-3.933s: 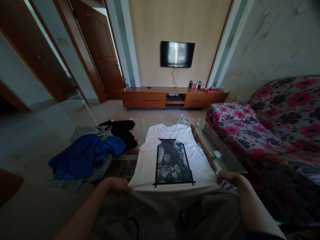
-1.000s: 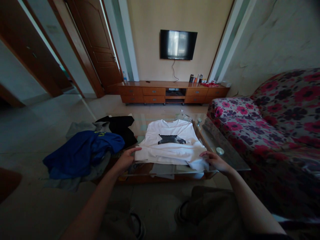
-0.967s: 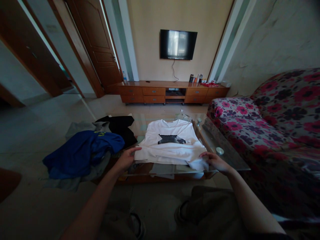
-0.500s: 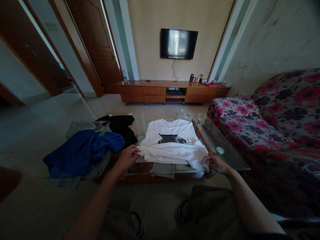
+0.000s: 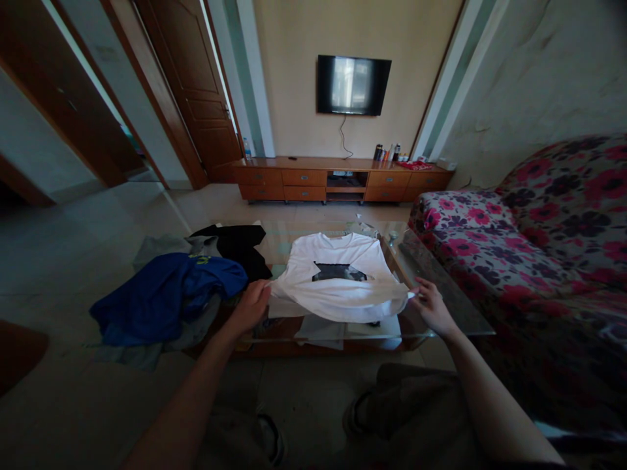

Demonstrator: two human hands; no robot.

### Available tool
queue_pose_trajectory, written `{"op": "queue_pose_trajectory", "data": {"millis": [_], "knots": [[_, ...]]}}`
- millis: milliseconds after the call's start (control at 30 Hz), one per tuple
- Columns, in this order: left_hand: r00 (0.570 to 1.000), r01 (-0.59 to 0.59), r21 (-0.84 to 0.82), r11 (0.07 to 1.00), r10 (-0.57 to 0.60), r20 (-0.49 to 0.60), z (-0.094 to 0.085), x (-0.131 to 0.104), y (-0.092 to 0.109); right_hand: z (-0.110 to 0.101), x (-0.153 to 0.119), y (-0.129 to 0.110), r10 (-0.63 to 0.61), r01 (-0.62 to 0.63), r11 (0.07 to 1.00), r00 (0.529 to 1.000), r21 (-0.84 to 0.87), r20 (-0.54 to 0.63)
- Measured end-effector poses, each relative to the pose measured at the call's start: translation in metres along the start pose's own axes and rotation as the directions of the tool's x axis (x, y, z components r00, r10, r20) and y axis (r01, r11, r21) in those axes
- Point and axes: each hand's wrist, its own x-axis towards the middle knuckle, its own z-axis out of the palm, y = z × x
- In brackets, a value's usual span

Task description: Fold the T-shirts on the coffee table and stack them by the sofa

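A white shirt (image 5: 337, 251) with a dark print lies on the glass table, its neckline at the far side and its near part folded up over itself. My left hand (image 5: 252, 305) pinches the shirt's left corner. At the opposite corner, my right hand (image 5: 432, 305) grips the fabric between thumb and fingers. Between the hands the near edge hangs slightly raised and curved. Left of the shirt are a blue garment (image 5: 147, 297) and a black garment (image 5: 242, 251), heaped with grey clothing.
The glass table (image 5: 460, 316) bears a small glass (image 5: 392, 236) near its far right part. A floral sofa (image 5: 470, 248) stands close on the right. Beyond the table is a low wooden cabinet (image 5: 304, 177) under a wall television (image 5: 353, 85).
Both hands have lifted the shirt's near corners a little, and the right hand has moved up and outward. The near part of the shirt is now drawn more taut.
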Motion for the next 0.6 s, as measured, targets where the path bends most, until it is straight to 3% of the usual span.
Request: {"op": "queue_pose_trajectory", "data": {"millis": [100, 200, 300, 433, 500, 600], "knots": [[0.969, 0.215, -0.213, 0.953, -0.236, -0.079, -0.006, 0.000, 0.006, -0.002, 0.004, -0.007, 0.031, -0.003, 0.976, 0.992, 0.220, -0.126], [0.965, 0.240, -0.386, 0.891, -0.262, -0.003, -0.013, 0.000, 0.013, -0.002, 0.005, -0.009, 0.085, -0.005, 0.936, 0.973, 0.353, -0.212], [0.970, 0.241, -0.468, 0.850, -0.230, 0.081, -0.019, 0.001, 0.018, -0.002, 0.004, -0.009, 0.134, -0.068, 0.899, 0.983, 0.433, -0.122], [0.949, 0.249, -0.546, 0.800, -0.315, -0.030, -0.022, 0.005, 0.011, -0.004, 0.000, -0.016, 0.152, -0.174, 0.922, 0.984, 0.345, 0.091], [0.939, 0.230, -0.572, 0.787, -0.335, -0.084, -0.023, 0.007, 0.006, -0.005, -0.002, -0.023, 0.158, -0.183, 0.937, 0.982, 0.298, 0.106], [0.935, 0.199, -0.582, 0.788, -0.332, -0.129, -0.030, 0.007, 0.005, -0.012, -0.004, -0.032, 0.146, -0.141, 0.907, 0.989, 0.397, 0.019]]}}
